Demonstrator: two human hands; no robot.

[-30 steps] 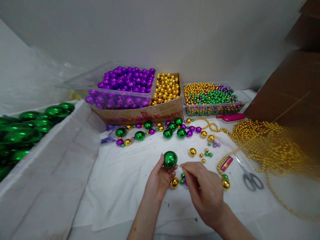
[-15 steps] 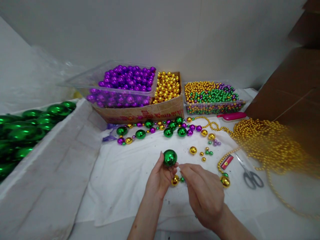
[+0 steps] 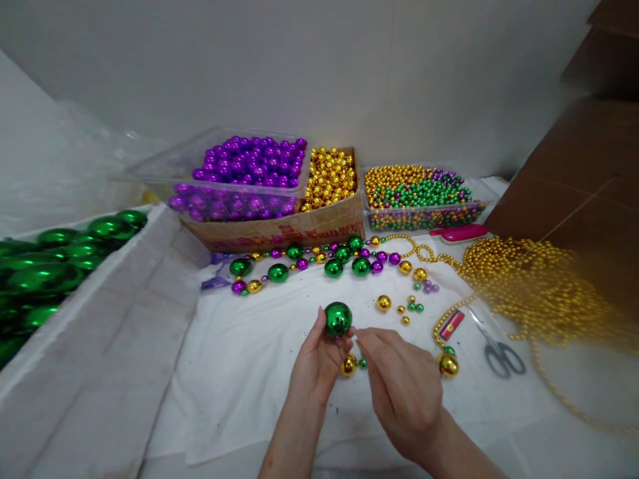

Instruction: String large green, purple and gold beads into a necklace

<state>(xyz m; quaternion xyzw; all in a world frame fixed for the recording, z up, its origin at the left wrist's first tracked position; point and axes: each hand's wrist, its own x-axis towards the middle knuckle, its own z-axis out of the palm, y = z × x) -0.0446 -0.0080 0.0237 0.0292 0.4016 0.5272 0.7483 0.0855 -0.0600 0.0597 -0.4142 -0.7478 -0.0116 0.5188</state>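
My left hand (image 3: 318,359) pinches a large shiny green ball bead (image 3: 338,319) at its fingertips, held just above the white cloth (image 3: 239,366). Pressed right up against that bead, my right hand (image 3: 402,389) has thumb and forefinger pinched together; what they hold is too thin to make out. Just below my fingers hang a gold bead (image 3: 348,364) and a small green bead (image 3: 362,362). A finished strand of green, purple and gold beads (image 3: 319,261) lies across the cloth farther back.
At the back stand a tub of purple balls (image 3: 244,174), a cardboard box of gold balls (image 3: 330,176) and a tub of small mixed beads (image 3: 419,193). Scissors (image 3: 502,356), a heap of gold bead strands (image 3: 539,289), loose beads (image 3: 407,303), and green balls (image 3: 54,266) at left.
My right hand has moved left, closing up against the green bead. The thin needle or wire seen between the hands a second ago no longer shows.
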